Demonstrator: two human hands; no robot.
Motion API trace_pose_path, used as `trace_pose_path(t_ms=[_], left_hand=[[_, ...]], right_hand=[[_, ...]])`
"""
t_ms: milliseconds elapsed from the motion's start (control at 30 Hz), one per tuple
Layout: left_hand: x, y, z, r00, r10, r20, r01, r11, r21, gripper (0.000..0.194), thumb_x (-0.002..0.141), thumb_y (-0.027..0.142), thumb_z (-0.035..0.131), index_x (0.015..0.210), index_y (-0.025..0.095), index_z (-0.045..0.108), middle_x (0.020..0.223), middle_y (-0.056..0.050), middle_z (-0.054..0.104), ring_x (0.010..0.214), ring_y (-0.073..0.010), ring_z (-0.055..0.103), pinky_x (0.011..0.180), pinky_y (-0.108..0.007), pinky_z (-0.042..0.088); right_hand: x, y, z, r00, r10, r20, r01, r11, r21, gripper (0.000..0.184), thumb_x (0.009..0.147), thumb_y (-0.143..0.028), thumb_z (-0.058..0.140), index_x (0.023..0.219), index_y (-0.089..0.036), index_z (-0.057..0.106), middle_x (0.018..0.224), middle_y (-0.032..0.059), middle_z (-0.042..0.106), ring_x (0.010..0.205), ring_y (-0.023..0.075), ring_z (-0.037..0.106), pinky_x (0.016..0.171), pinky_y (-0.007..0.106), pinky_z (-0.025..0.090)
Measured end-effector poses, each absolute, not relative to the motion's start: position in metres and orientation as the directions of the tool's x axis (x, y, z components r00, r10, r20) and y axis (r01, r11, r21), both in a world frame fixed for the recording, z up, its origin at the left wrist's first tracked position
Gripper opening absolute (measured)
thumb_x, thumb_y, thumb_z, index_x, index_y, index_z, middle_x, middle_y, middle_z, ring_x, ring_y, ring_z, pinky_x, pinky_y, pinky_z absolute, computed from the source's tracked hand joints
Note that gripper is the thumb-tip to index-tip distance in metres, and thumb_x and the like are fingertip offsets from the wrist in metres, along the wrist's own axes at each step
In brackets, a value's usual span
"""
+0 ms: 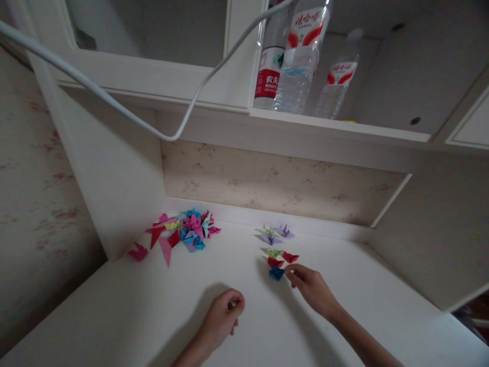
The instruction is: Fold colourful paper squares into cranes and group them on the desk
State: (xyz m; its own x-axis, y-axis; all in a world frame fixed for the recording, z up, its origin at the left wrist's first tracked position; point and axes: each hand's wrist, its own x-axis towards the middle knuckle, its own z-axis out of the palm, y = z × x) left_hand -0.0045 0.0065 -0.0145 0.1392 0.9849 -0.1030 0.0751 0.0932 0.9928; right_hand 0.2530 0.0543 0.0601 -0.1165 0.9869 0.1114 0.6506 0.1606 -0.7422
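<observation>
My right hand (pixel 311 286) reaches forward on the white desk (pixel 114 306), its fingertips pinched together beside a small blue folded-paper piece (pixel 276 272). Just past that piece lie two red folded pieces (pixel 275 262), (pixel 290 257) and a green one (pixel 274 252). Farther back sit a pale green one (pixel 268 232) and two purple ones (pixel 286 233). My left hand (pixel 221 318) rests on the desk in a loose fist, with nothing visible in it. A heap of colourful folded paper pieces (pixel 185 232) lies at the back left.
A lone pink folded piece (pixel 138 252) lies by the left cabinet wall. Three water bottles (pixel 301 56) stand on the shelf above. A white cable (pixel 114 102) hangs across the top. A slanted panel closes the desk on the right.
</observation>
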Motion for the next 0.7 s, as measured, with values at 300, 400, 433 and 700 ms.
trace_pose_path(t_ms=[300, 400, 433, 700], left_hand=[[-0.008, -0.003, -0.004, 0.098, 0.993, -0.068, 0.105, 0.058, 0.993, 0.021, 0.076, 0.035, 0.055, 0.079, 0.015, 0.060, 0.052, 0.006, 0.046, 0.042, -0.0076, 0.042, 0.035, -0.016, 0.029], [-0.006, -0.005, -0.004, 0.081, 0.995, -0.063, 0.117, 0.054, 0.992, 0.022, 0.076, 0.036, 0.055, 0.078, 0.016, 0.059, 0.053, 0.006, 0.047, 0.043, -0.0076, 0.042, 0.035, -0.017, 0.029], [-0.005, -0.006, -0.005, 0.079, 0.995, -0.062, 0.122, 0.052, 0.991, 0.022, 0.076, 0.037, 0.055, 0.078, 0.016, 0.059, 0.053, 0.006, 0.047, 0.042, -0.0075, 0.041, 0.035, -0.017, 0.029], [-0.058, 0.042, 0.009, 0.052, 0.994, -0.092, 0.426, 0.061, 0.903, 0.025, 0.073, 0.038, 0.055, 0.080, 0.016, 0.061, 0.066, 0.002, 0.059, 0.043, -0.0092, 0.049, 0.037, -0.019, 0.034]], right_hand=[[0.185, -0.030, -0.013, -0.108, 0.989, 0.101, 0.403, 0.136, -0.905, 0.037, 0.081, -0.051, 0.056, 0.083, -0.018, 0.072, 0.059, 0.0009, 0.058, 0.054, 0.0148, 0.046, 0.050, 0.024, 0.033], [0.188, -0.028, -0.011, -0.127, 0.989, 0.073, 0.432, 0.121, -0.894, 0.041, 0.083, -0.053, 0.051, 0.084, -0.018, 0.072, 0.055, -0.0005, 0.053, 0.051, 0.0135, 0.043, 0.048, 0.023, 0.030], [0.190, -0.027, -0.011, -0.122, 0.991, 0.064, 0.434, 0.111, -0.894, 0.042, 0.084, -0.054, 0.050, 0.084, -0.018, 0.072, 0.053, -0.0009, 0.051, 0.050, 0.0131, 0.042, 0.047, 0.023, 0.030], [0.192, -0.010, -0.050, -0.093, 0.986, 0.142, 0.391, 0.167, -0.905, 0.060, 0.075, -0.072, 0.046, 0.071, -0.018, 0.071, 0.045, -0.0002, 0.048, 0.042, 0.0110, 0.037, 0.040, 0.022, 0.029]])
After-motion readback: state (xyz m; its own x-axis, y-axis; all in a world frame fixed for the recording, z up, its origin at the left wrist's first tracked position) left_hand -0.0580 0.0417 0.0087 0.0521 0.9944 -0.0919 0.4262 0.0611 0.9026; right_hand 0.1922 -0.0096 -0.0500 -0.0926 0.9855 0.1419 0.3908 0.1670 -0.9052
